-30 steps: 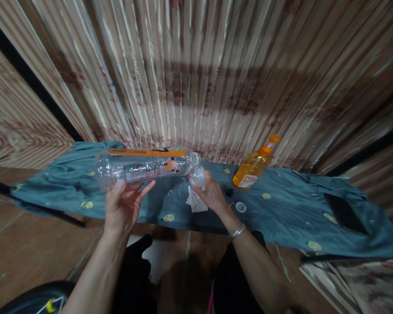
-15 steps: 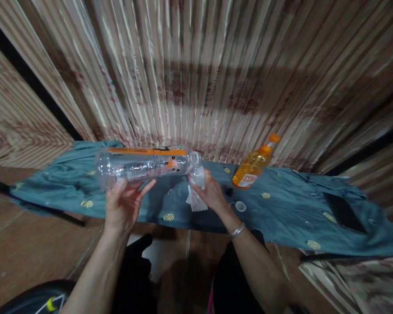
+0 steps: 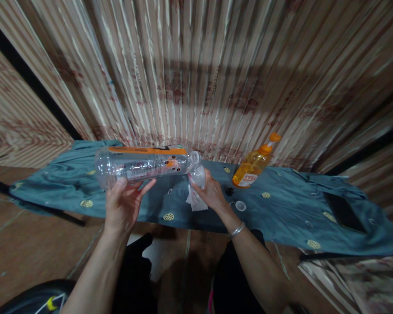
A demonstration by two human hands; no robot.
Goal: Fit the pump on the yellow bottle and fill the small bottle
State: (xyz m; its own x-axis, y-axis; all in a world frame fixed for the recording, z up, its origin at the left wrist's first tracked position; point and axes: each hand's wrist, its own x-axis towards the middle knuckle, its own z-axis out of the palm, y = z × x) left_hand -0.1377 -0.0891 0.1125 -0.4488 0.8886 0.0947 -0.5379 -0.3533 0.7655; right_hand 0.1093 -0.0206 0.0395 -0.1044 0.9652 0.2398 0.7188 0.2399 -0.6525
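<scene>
My left hand (image 3: 124,200) grips a large clear plastic bottle (image 3: 147,165) with an orange label, tipped onto its side. Its neck points right and meets the mouth of a small clear bottle (image 3: 197,175). Around that small bottle my right hand (image 3: 211,189) is closed, holding it fairly upright. Whether liquid passes between the two mouths I cannot make out. Beneath the small bottle lies a crumpled white tissue (image 3: 196,200). Right of my right hand are a black cap (image 3: 229,191) and a small translucent lid (image 3: 240,206).
A bottle of orange liquid with an orange top (image 3: 251,169) stands at the back right. A dark phone (image 3: 344,212) lies at the right on the teal cloth (image 3: 281,218). Behind the table hangs a striped curtain (image 3: 196,78).
</scene>
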